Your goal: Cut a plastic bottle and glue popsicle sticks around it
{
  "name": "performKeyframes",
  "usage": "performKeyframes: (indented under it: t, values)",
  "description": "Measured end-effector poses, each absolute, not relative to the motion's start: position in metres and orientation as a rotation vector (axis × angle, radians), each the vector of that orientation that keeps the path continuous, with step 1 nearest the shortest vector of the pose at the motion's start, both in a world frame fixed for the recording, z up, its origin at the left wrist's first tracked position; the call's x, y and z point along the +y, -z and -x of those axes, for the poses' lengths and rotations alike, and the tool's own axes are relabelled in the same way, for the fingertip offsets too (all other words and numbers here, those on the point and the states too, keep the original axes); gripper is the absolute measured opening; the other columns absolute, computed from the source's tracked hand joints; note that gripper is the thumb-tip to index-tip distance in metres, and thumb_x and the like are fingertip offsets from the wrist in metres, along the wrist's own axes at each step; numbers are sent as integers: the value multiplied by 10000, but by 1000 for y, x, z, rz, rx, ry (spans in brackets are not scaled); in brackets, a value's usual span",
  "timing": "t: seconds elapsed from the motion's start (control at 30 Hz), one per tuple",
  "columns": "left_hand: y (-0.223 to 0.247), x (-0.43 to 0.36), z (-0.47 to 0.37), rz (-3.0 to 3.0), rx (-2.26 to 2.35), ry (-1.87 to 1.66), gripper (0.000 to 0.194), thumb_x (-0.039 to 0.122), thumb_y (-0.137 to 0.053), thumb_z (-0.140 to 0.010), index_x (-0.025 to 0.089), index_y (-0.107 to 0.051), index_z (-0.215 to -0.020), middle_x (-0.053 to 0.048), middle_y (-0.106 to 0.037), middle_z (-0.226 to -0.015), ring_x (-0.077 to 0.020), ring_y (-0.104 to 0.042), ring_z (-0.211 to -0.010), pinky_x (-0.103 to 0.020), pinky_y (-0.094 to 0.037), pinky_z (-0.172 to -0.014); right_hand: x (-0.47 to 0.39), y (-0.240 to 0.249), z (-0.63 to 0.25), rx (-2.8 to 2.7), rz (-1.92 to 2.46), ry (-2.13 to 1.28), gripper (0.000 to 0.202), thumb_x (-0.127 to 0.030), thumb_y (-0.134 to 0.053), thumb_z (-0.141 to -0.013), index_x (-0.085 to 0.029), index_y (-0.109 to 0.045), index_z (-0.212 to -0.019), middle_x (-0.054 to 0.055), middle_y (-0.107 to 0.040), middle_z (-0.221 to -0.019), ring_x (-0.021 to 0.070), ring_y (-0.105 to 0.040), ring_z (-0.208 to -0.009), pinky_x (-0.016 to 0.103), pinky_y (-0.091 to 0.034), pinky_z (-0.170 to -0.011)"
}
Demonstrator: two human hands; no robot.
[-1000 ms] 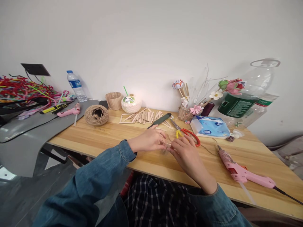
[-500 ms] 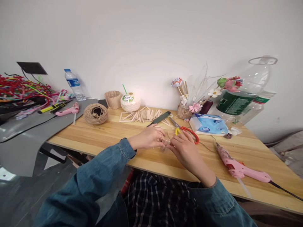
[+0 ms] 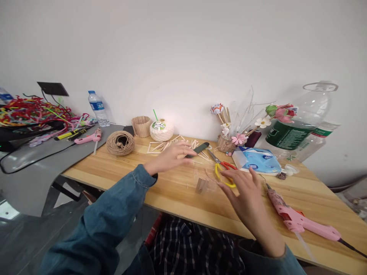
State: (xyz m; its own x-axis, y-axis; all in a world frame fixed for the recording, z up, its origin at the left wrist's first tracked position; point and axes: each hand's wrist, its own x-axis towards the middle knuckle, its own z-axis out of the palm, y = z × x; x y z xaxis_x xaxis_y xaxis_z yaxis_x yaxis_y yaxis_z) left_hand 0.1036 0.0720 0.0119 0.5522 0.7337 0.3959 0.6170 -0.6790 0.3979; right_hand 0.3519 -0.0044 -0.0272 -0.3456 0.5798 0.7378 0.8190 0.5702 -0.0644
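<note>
My left hand [image 3: 173, 156] hovers over the table with fingers stretched toward the pile of wooden sticks [image 3: 164, 146], holding nothing. Beneath its fingertips lies a dark green flat tool [image 3: 200, 149]. My right hand [image 3: 243, 191] is raised and empty, fingers apart, beside a pair of scissors with yellow and red-orange handles [image 3: 228, 165]. Between the hands a small piece made of short wooden strips [image 3: 202, 185] stands on the table, on or beside clear plastic film; neither hand touches it.
At the right lies a pink hot glue gun [image 3: 301, 221], with a blue tissue pack [image 3: 258, 160] and large plastic bottle [image 3: 298, 126] behind. A twine ball [image 3: 120, 143], stick cup [image 3: 141, 126] and white coconut with straw [image 3: 161, 130] stand left. A second glue gun [image 3: 88, 138] lies farther left.
Both hands have let go of the small wooden piece and moved apart, left hand to the left and up, right hand to the right. The view has shifted slightly.
</note>
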Motion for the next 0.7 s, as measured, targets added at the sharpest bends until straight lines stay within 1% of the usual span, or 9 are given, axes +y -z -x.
performKeyframes:
  t: [0.03, 0.1, 0.17, 0.2, 0.23, 0.3, 0.37, 0.53, 0.7]
  values:
    - [-15, 78, -95, -2542, 1264, -822, 222, 349, -569, -828, 200, -693, -936, -46, -686, -1061, -189, -532, -1133, -300, -404, -943, -7, 25, -357, -2003, 1124, 393, 188, -364, -473, -894, -207, -576, -903, 60, -685, -841, 224, -626, -820, 468, -366, -917]
    - [-16, 90, -79, -2495, 1447, -803, 307, 368, -473, -878, 162, -694, -826, -57, -707, -885, -197, -614, -946, -319, -447, -857, -15, 21, -367, -1892, 1178, 329, 216, -393, -476, -885, -221, -565, -789, 34, -674, -736, 196, -632, -694, 358, -464, -735]
    - [-9, 103, -66, -2454, 1600, -720, 384, 374, -418, -900, 144, -676, -733, -39, -671, -681, -175, -626, -729, -327, -475, -759, -22, 17, -376, -1809, 1286, 284, 281, -454, -460, -876, -227, -565, -748, 19, -668, -672, 182, -628, -603, 291, -448, -552]
    - [-4, 110, -61, -2439, 1663, -668, 373, 358, -421, -902, 140, -668, -727, -32, -657, -665, -163, -616, -696, -329, -480, -744, -26, 15, -379, -1779, 1340, 276, 312, -484, -446, -871, -227, -566, -742, 10, -661, -634, 176, -621, -560, 279, -428, -504]
    - [2, 116, -58, -2425, 1719, -619, 328, 338, -437, -901, 136, -661, -770, -32, -659, -715, -156, -614, -714, -336, -487, -748, -30, 14, -381, -1765, 1380, 270, 335, -502, -431, -869, -226, -564, -733, -1, -648, -592, 168, -609, -518, 274, -415, -480]
    - [15, 126, -53, -2386, 1840, -536, 238, 325, -501, -881, 137, -610, -979, -54, -642, -958, -165, -611, -851, -371, -502, -782, -35, 12, -384, -1784, 1411, 242, 375, -495, -391, -883, -226, -541, -670, -17, -604, -519, 149, -575, -456, 263, -404, -461]
    - [26, 135, -49, -2328, 1975, -468, 299, 322, -521, -872, 156, -543, -1119, -80, -579, -1127, -190, -588, -958, -403, -505, -813, -39, 11, -383, -1828, 1384, 197, 420, -461, -352, -903, -229, -504, -588, -21, -568, -480, 129, -544, -421, 250, -398, -446]
    - [43, 151, -34, -2188, 2219, -302, 328, 319, -531, -866, 156, -526, -1151, -90, -561, -1160, -205, -579, -987, -410, -502, -823, -40, 9, -377, -1881, 1289, 84, 380, -421, -431, -883, -225, -543, -577, -32, -578, -485, 102, -569, -425, 195, -422, -429]
    - [57, 158, -19, -2155, 2232, -187, 336, 321, -530, -867, 151, -521, -1156, -91, -560, -1161, -206, -579, -985, -416, -503, -822, -37, 14, -375, -1908, 1242, 0, 332, -390, -477, -866, -221, -573, -596, -36, -590, -484, 100, -585, -426, 173, -428, -402]
